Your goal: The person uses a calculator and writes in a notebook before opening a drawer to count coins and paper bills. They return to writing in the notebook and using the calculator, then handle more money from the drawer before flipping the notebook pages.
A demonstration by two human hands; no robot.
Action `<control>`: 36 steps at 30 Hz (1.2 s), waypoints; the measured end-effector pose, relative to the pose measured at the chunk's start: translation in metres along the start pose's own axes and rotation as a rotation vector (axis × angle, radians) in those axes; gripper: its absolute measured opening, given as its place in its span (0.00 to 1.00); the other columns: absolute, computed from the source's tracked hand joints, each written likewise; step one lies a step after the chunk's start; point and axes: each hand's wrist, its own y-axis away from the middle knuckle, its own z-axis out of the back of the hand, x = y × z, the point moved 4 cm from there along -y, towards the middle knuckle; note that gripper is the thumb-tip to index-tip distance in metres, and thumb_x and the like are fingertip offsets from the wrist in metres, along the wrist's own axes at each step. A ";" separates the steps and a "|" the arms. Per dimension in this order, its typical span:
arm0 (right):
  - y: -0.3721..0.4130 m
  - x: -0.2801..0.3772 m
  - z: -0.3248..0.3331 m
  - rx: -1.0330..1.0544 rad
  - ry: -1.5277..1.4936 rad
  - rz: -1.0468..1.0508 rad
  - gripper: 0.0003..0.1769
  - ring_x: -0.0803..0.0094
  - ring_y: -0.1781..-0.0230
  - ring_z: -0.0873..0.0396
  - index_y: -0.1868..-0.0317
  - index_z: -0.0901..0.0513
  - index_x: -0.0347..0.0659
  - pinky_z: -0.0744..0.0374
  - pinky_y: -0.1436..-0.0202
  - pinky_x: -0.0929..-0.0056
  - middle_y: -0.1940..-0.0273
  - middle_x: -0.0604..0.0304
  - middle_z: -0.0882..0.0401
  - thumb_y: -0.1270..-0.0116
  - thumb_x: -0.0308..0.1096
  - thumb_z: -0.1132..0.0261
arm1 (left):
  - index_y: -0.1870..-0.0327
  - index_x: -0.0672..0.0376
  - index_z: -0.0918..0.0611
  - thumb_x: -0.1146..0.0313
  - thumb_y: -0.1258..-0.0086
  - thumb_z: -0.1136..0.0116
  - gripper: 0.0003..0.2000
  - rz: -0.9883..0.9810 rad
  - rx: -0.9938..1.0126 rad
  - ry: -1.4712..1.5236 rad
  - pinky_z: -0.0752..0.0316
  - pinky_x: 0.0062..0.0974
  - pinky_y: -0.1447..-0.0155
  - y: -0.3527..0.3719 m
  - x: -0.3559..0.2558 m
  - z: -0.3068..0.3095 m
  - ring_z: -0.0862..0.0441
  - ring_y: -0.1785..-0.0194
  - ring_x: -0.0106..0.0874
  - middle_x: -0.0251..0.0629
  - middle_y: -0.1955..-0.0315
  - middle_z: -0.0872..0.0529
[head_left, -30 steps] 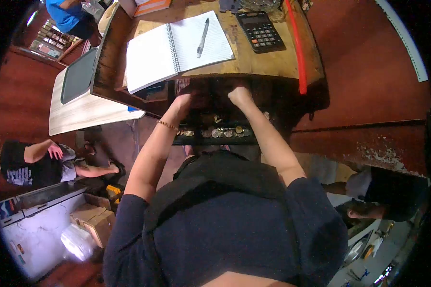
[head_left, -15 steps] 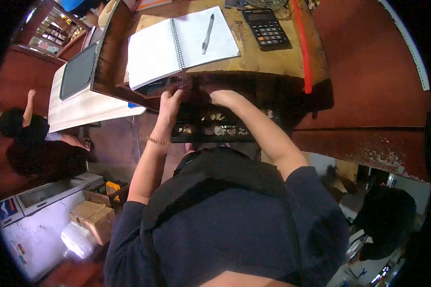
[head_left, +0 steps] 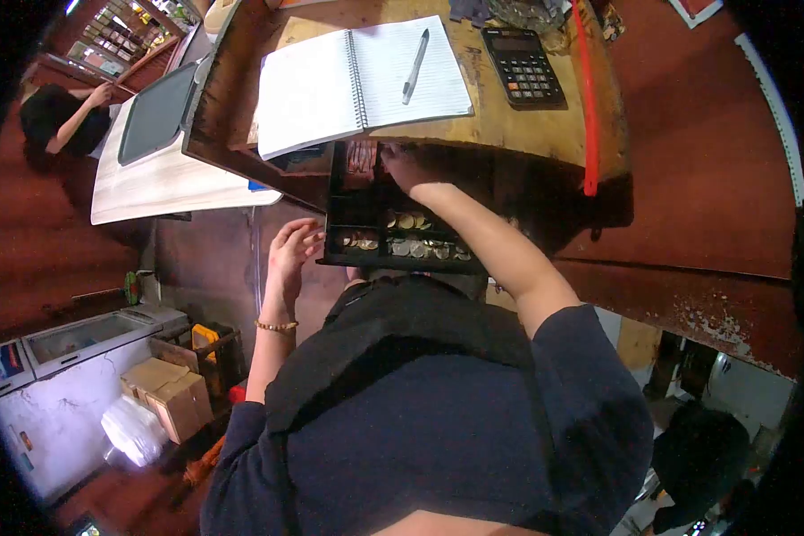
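A black cash drawer (head_left: 332, 198) is pulled out under the wooden desk, its compartments holding coins (head_left: 417, 249) at the front and reddish banknotes (head_left: 362, 159) further back. My left hand (head_left: 297, 247) is just left of the drawer's side, fingers apart and slightly curled, with nothing in them. Under the desk edge, my right hand (head_left: 406, 170) reaches into the back of the drawer beside the banknotes. Its fingers lie in deep shadow, so I cannot tell whether they grip anything.
On the desk lie an open spiral notebook (head_left: 308, 94), a pen (head_left: 416, 67) and a calculator (head_left: 523, 67). A grey tray (head_left: 158, 113) rests on the pale table at left, where a person (head_left: 67, 116) is. Another person (head_left: 701, 456) is at lower right. Cardboard box (head_left: 171, 393) stands lower left.
My left hand has moved down and left, away from the desk edge, and its fingers have spread. My right hand reaches deeper under the desk. Banknotes now show in the drawer.
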 end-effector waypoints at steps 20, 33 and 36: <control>0.126 0.054 0.048 -0.138 -0.621 0.188 0.22 0.69 0.57 0.22 0.49 0.27 0.37 0.25 0.55 0.71 0.55 0.55 0.21 0.41 0.34 0.31 | 0.40 0.61 0.32 0.62 0.26 0.56 0.18 0.000 0.298 0.276 0.26 0.35 0.44 -0.003 -0.013 -0.120 0.22 0.46 0.35 0.44 0.46 0.22; 0.137 0.070 0.025 -0.102 0.413 0.724 0.31 0.65 0.83 0.25 0.36 0.34 0.41 0.25 0.79 0.68 0.81 0.60 0.27 0.43 0.34 0.41 | 0.53 0.59 0.26 0.73 0.32 0.52 0.08 -0.097 -0.069 0.322 0.28 0.28 0.50 -0.054 0.000 -0.072 0.23 0.55 0.31 0.36 0.61 0.21; 0.124 0.054 0.033 0.008 0.393 0.311 0.13 0.57 0.74 0.18 0.60 0.30 0.36 0.22 0.74 0.61 0.76 0.51 0.20 0.42 0.34 0.40 | 0.52 0.59 0.26 0.72 0.32 0.49 0.09 -0.283 -0.045 0.308 0.29 0.25 0.46 -0.042 -0.030 -0.068 0.23 0.52 0.30 0.37 0.57 0.21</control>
